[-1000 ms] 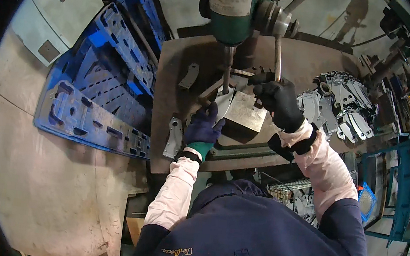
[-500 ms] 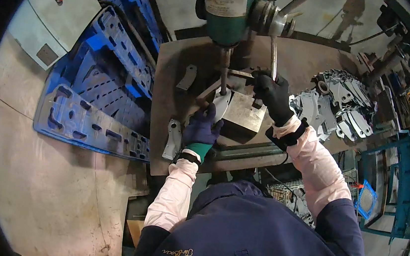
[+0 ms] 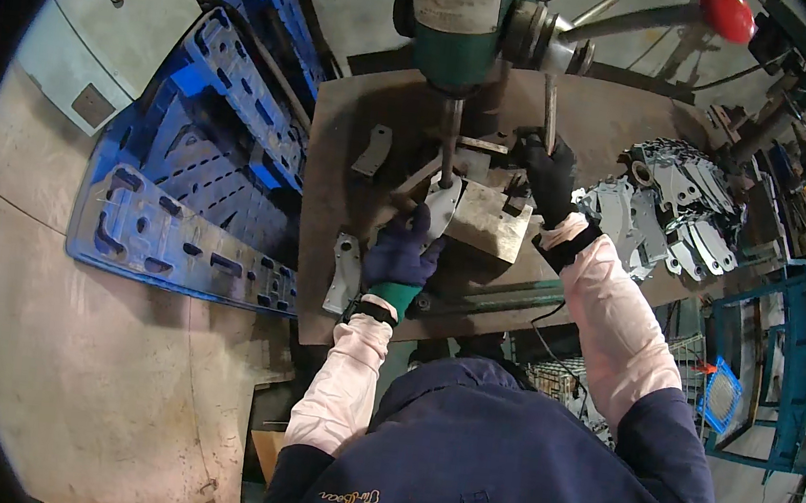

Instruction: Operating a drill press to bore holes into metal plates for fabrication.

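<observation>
A green drill press (image 3: pixel 454 46) stands over the metal worktable (image 3: pixel 329 205). Its spindle (image 3: pixel 449 139) comes down onto the upper end of a flat, pale metal plate (image 3: pixel 442 211). In a dark purple glove, my left hand (image 3: pixel 403 252) grips the plate's near end, thumb pointing up along it. The plate lies against the left side of a squared metal block (image 3: pixel 490 221). My right hand (image 3: pixel 548 178), gloved in black, is closed around the lower end of a feed lever (image 3: pixel 549 110). The spindle's tip is too small to make out where it meets the plate.
Loose metal plates lie left of the block, one far (image 3: pixel 372 150) and one near (image 3: pixel 344 270). A pile of similar plates (image 3: pixel 678 207) covers the table's right. Blue plastic pallets (image 3: pixel 188 239) and a grey control cabinet (image 3: pixel 103 24) stand left. A red-knobbed lever (image 3: pixel 727 16) sticks out upper right.
The feed levers have turned, bringing the red knob into view at the upper right. My right hand has shifted slightly with its lever. My left hand still holds the plate.
</observation>
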### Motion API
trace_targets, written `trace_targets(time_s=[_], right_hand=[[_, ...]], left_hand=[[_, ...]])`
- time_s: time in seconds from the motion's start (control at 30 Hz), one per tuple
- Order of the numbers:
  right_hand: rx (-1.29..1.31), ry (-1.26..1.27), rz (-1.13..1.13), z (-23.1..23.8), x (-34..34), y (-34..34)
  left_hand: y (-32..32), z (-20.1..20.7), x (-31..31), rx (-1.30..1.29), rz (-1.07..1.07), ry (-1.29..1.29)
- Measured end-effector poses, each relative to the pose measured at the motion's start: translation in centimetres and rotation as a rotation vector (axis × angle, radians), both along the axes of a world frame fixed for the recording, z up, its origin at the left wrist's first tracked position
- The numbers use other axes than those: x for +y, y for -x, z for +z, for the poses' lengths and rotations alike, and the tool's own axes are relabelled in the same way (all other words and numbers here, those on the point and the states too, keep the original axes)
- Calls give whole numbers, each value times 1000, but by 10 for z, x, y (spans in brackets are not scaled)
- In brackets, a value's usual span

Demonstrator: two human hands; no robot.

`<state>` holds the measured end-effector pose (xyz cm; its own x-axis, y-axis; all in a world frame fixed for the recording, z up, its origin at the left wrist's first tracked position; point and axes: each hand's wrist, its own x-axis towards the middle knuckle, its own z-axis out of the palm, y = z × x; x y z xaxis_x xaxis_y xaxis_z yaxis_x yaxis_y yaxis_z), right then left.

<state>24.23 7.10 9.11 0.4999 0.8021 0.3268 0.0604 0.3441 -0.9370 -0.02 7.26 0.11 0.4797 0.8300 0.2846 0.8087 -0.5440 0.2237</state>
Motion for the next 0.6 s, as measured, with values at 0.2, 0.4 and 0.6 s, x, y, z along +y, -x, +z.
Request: trace_targets(time_s=[0.2, 0.4, 0.6], right_hand=[[-169, 78, -179, 0, 15, -13], [-117, 0, -86, -5, 24, -24], [-316, 110, -319, 1, 26, -24]], left_hand=[[2, -10, 2, -33, 10, -46], [3, -10, 4, -65, -7, -41], [6, -11, 5, -85, -70, -80]])
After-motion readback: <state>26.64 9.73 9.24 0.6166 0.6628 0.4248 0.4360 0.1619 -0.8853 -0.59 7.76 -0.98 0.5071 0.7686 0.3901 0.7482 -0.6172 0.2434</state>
